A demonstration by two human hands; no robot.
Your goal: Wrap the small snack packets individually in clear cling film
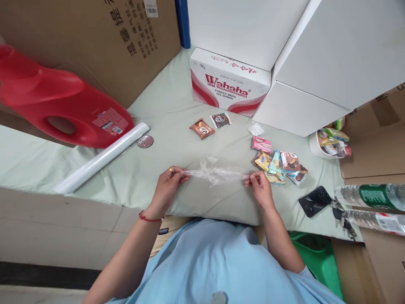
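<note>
a crumpled piece of clear plastic (210, 172) was stretched over the bench (221, 207), its exact shape hard to make out. the left hand (168, 184) and right hand (262, 189) pinched its opposite ends, thumbs pressed to fingers, both forearms (126, 253) angled forward. snack packets (277, 169) lay just beside the right hand; farther right, a white bowl (314, 145) held bright wrappers (333, 141), overlapping and partly hidden, and two bottles (378, 196) were cut off.

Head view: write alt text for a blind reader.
A person's left hand and right hand hold thin clear plastic between them over a pale green cloth. Wrapped snacks lie near the right hand; a red jug is at left.
</note>
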